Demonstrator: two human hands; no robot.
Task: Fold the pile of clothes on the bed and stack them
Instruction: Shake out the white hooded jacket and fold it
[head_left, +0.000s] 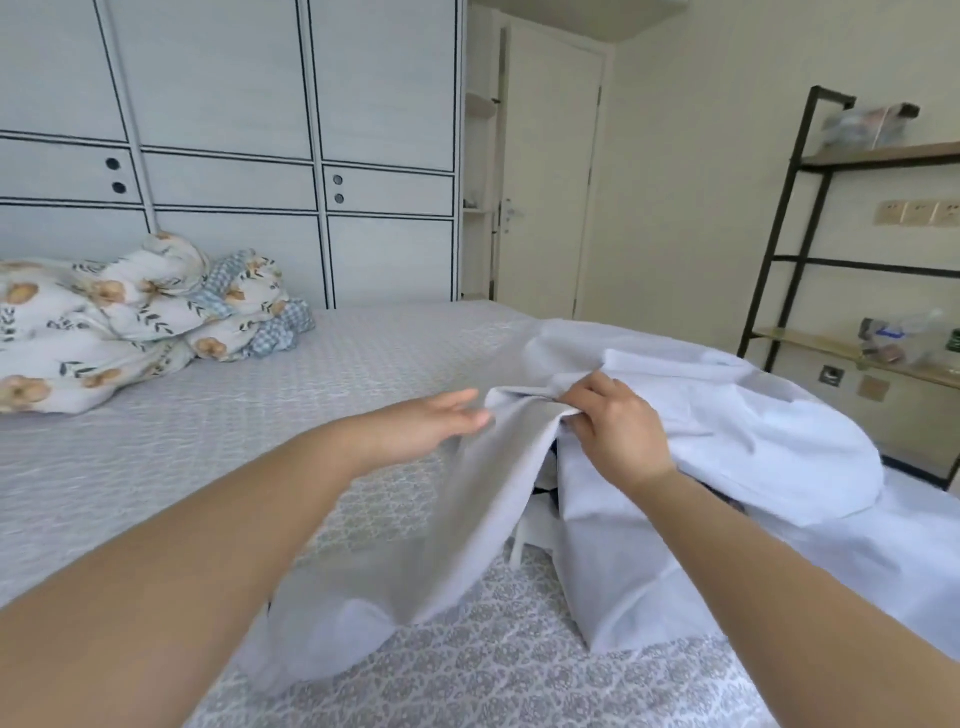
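Bed covered by a grey patterned bedspread. A crumpled floral duvet lies at its far left; a pale white garment is spread over its right side.

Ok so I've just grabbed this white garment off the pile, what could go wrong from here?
Only the right hand pinches the white garment; the left hand is open beside it, so the cloth may sag and fold crooked. Dark clothing lies under it and could be dragged along. The garment hangs near the bed edge and may slide off.
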